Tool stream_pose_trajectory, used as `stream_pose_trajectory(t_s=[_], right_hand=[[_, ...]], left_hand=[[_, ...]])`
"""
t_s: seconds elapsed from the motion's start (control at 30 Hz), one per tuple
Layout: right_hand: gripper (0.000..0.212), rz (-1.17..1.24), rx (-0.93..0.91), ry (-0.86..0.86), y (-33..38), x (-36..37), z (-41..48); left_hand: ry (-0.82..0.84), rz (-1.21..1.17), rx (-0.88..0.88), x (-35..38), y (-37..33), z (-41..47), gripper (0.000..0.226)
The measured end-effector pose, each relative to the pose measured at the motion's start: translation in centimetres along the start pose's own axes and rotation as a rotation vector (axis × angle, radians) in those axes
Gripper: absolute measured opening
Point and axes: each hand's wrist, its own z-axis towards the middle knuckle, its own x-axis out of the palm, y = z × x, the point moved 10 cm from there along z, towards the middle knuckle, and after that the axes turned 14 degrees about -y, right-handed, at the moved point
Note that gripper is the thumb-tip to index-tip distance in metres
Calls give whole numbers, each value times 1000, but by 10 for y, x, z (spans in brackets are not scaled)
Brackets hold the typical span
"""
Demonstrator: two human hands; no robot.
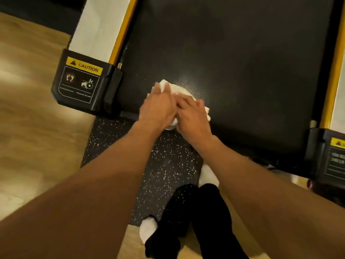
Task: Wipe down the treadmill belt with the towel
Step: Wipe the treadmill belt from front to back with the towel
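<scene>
The black treadmill belt (242, 62) fills the upper middle of the head view. A bunched white towel (179, 89) lies on the belt near its rear edge, left of centre. My left hand (158, 107) presses flat on the towel's left part, fingers pointing away from me. My right hand (194, 114) lies on the towel beside it, touching the left hand. Most of the towel is hidden under both hands; bits show above the fingers, at the right and between the wrists.
Yellow side rails (124, 30) border the belt on both sides. A black end cap with a CAUTION label (82, 79) sits at the left rear corner, another (334, 156) at the right. A speckled rubber mat (164, 165) and wooden floor (33, 109) lie below, with my dark-trousered legs and white socks.
</scene>
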Motion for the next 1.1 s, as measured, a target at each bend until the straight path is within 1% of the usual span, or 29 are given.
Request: stream_pose_trajectory(t_s=[0.03,0.1,0.17,0.2,0.3,0.37,0.47,0.53,0.63,0.7,0.73,0.8,0.83,0.9,0.97,1.0,1.07,1.1], right_hand=[[44,-1,29,-26,-14,-10,-14],[61,-45,63,-67,-45,-31,-45],[76,-70,143,-80,-83,-53,-72],[79,-86,202,-79,-105,-64,-84],[76,-133,393,-26,-170,-87,-127],[75,-137,500,-21,-203,-100,-156],[74,-134,615,-76,-227,-113,-183],[70,-106,759,-129,-235,-116,-192],[62,-42,1000,-169,-238,-114,-194],[57,-11,1079,-167,-235,-115,-185],[55,32,1100,-180,-232,-119,-175],[43,193,1076,-249,-223,-132,-144],[35,311,1072,-278,-217,-142,-125],[23,636,1151,-326,-204,-165,-89],[27,1024,1228,-337,-186,-188,-53],[30,1181,1243,-334,-177,-201,-36],[36,1417,1263,-303,-161,-227,-8],[37,1494,1262,-282,-154,-239,5]], left_hand=[[39,-14,45,8,-16,-9,51],[111,-33,154,24,-52,-26,50],[139,-22,235,35,-82,-37,48],[147,-13,257,39,-94,-40,48],[195,38,309,53,-125,-46,50],[228,65,353,63,-145,-47,50],[260,115,397,73,-169,-47,50],[289,149,401,79,-180,-46,47],[335,134,372,79,-190,-46,43],[347,54,301,72,-193,-40,42],[354,-16,232,65,-192,-36,42],[356,-199,50,46,-188,-22,42],[347,-291,-35,34,-187,-13,42],[326,-472,-180,-1,-192,5,45],[316,-679,-329,-43,-197,23,46],[330,-777,-398,-64,-200,29,41],[433,-981,-524,-102,-208,32,37],[464,-1055,-547,-124,-213,33,35]])
